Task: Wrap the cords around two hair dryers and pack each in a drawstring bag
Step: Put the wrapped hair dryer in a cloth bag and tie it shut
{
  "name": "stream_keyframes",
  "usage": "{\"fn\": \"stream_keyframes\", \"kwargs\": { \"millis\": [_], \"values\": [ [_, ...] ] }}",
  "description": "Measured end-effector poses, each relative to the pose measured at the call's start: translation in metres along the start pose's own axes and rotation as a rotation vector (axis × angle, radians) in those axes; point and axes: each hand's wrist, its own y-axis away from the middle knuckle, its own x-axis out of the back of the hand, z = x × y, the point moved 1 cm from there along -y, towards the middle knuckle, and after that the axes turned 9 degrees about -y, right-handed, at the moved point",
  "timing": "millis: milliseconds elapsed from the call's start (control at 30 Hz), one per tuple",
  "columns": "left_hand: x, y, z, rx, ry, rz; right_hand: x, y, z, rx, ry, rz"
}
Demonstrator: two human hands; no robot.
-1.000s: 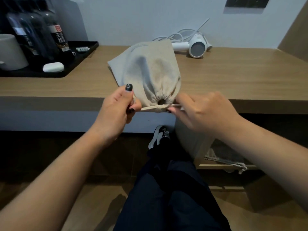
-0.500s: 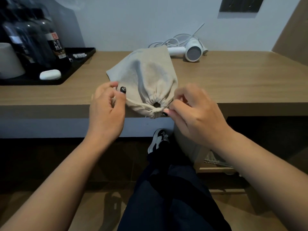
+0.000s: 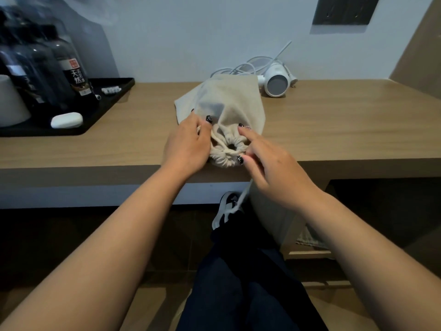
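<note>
A beige drawstring bag (image 3: 229,103), bulging with something hidden inside, lies on the wooden desk (image 3: 334,130) with its gathered mouth at the front edge. My left hand (image 3: 186,144) grips the left side of the bag's neck, thumb on the cloth. My right hand (image 3: 274,168) holds the puckered mouth between forefinger and thumb. A loose drawstring (image 3: 243,197) hangs down over the desk edge below that hand. Behind the bag, by the wall, a white hair dryer (image 3: 275,82) lies with its white cord (image 3: 238,68) in loose loops.
A black tray (image 3: 112,96) at the left carries dark bottles (image 3: 71,75), a white cup (image 3: 9,103) and a small white oval case (image 3: 66,120). A dark socket panel (image 3: 346,10) is on the wall. My crossed legs are under the desk.
The bag has slid farther onto the desk. Both hands went from pulling the strings sideways to holding the cinched mouth, and one string now hangs free.
</note>
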Motion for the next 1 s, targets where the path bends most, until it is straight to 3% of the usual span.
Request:
{"fn": "stream_keyframes", "kwargs": {
  "millis": [167, 333, 433, 533, 633, 833, 1000],
  "values": [
    [0.005, 0.001, 0.001, 0.104, 0.158, -0.047, 0.007, -0.001, 0.001, -0.116, -0.137, 0.052],
    [0.022, 0.042, -0.009, 0.139, 0.432, 0.197, 0.007, 0.023, -0.011, -0.13, -0.261, 0.247],
    [0.024, 0.075, -0.007, 0.179, 0.481, 0.237, 0.007, 0.033, -0.024, -0.132, -0.252, 0.329],
    [0.027, 0.1, 0.0, 0.29, 0.6, 0.196, 0.008, 0.038, -0.036, -0.168, -0.323, 0.369],
    [0.029, 0.115, 0.004, 0.36, 0.634, 0.115, 0.008, 0.045, -0.045, -0.324, -0.48, 0.324],
    [0.04, 0.122, 0.014, 0.273, 0.563, -0.175, 0.013, 0.058, -0.052, -0.481, -0.574, 0.298],
    [0.039, 0.118, 0.006, 0.259, 0.543, -0.076, 0.032, 0.056, -0.041, -0.482, -0.302, 0.291]
  ]
}}
